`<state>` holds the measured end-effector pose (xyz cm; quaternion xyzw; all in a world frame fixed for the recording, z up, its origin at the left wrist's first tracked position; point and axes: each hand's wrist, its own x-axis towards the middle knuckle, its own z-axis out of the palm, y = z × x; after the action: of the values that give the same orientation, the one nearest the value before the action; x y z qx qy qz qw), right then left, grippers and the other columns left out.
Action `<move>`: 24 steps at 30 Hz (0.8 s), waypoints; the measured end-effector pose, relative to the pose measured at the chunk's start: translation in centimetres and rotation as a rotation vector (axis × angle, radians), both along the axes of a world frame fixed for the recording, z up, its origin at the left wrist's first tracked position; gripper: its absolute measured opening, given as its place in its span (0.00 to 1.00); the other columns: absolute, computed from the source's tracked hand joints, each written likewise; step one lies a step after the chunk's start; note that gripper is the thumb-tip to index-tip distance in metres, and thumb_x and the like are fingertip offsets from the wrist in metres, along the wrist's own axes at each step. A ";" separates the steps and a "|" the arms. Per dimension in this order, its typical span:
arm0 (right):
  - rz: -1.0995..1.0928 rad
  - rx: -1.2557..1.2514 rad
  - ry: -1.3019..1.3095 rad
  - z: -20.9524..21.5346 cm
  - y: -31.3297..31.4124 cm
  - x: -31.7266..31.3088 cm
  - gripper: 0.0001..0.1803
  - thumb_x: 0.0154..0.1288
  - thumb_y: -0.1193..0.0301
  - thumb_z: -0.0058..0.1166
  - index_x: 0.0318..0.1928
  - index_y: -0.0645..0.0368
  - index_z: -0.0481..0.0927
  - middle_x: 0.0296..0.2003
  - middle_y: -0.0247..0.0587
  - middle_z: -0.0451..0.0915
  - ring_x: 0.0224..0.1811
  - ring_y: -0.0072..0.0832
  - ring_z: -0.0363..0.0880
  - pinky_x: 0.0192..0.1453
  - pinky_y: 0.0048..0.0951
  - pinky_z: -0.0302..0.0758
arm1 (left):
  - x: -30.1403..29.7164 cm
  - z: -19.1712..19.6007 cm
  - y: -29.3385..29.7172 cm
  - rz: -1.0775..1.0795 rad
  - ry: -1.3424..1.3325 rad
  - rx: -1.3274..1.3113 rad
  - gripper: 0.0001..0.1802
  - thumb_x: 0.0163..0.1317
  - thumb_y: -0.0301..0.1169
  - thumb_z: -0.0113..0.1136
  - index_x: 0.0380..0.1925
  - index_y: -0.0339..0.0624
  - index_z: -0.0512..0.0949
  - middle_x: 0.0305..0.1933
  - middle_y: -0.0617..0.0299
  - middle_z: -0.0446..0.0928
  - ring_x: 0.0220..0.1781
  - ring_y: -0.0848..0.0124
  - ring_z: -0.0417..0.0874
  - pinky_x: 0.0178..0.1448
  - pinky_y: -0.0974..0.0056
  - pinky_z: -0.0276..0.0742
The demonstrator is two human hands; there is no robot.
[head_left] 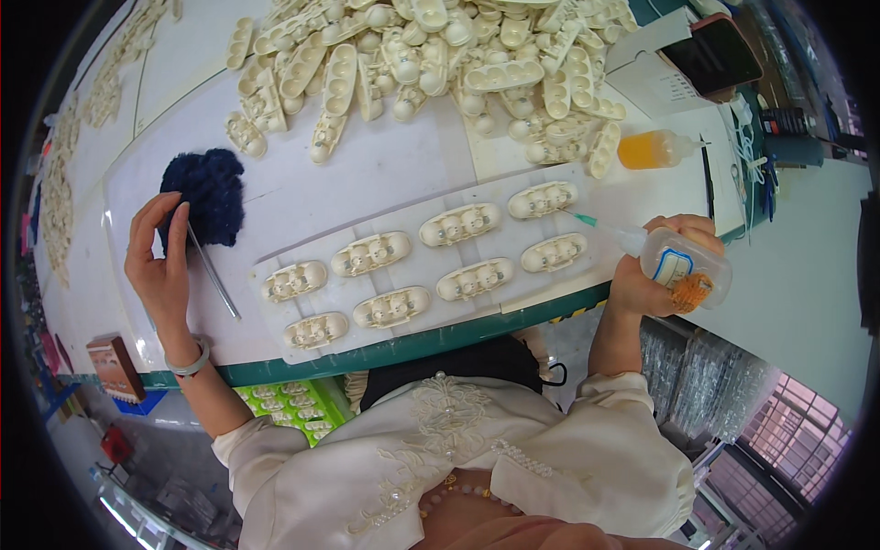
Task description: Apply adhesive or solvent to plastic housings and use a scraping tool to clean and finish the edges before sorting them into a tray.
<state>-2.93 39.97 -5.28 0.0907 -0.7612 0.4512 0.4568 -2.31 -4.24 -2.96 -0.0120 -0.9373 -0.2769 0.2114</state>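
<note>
My right hand [646, 284] is wrapped round a clear squeeze bottle [715, 270] with a blue-edged label and an orange patch. Its green needle tip [583, 218] points left and meets the far right white oval plastic piece [543, 199] on a pale tray [412, 275]. Several such pieces, each with round balls inside, sit there in two rows. At the left, my left hand [160, 261] pinches the upper end of a thin metal rod [213, 273] between thumb and fingers. Its fingertips are beside a dark blue cloth [209, 197].
A large heap of white plastic shells [422, 64] covers the table's far side. Beyond my right hand lie a bottle of orange liquid [653, 149], a phone [713, 57] on a white box, and a black pen-like tool [708, 183]. A brown box [116, 368] stands at the left edge.
</note>
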 end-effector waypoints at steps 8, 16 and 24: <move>0.050 0.031 -0.067 -0.3 0.2 -0.1 0.25 0.56 0.49 0.42 0.33 0.63 0.67 0.29 0.44 0.67 0.29 0.27 0.70 0.24 0.21 0.71 | -0.1 -0.3 0.0 0.034 -0.013 0.019 0.08 0.56 0.21 0.59 0.37 0.34 0.78 0.42 0.58 0.78 0.45 0.70 0.77 0.51 0.70 0.70; 0.018 -0.097 -0.123 -0.1 0.1 0.3 0.26 0.57 0.48 0.41 0.33 0.62 0.67 0.30 0.43 0.68 0.31 0.27 0.70 0.27 0.22 0.72 | -0.1 -0.4 -0.3 0.032 -0.012 0.023 0.08 0.56 0.21 0.59 0.37 0.34 0.78 0.42 0.58 0.78 0.45 0.70 0.77 0.52 0.70 0.70; 0.094 -0.203 0.014 -0.4 0.6 0.0 0.16 0.57 0.61 0.45 0.32 0.63 0.66 0.29 0.41 0.68 0.33 0.31 0.70 0.34 0.24 0.69 | -0.1 -0.5 -0.3 0.051 -0.045 0.050 0.08 0.56 0.21 0.59 0.37 0.34 0.78 0.42 0.58 0.78 0.44 0.71 0.77 0.52 0.70 0.70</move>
<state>-2.91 40.61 -5.73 0.0825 -0.7034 0.5462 0.4472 -2.42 -4.56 -3.45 0.0235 -0.9345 -0.2952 0.1976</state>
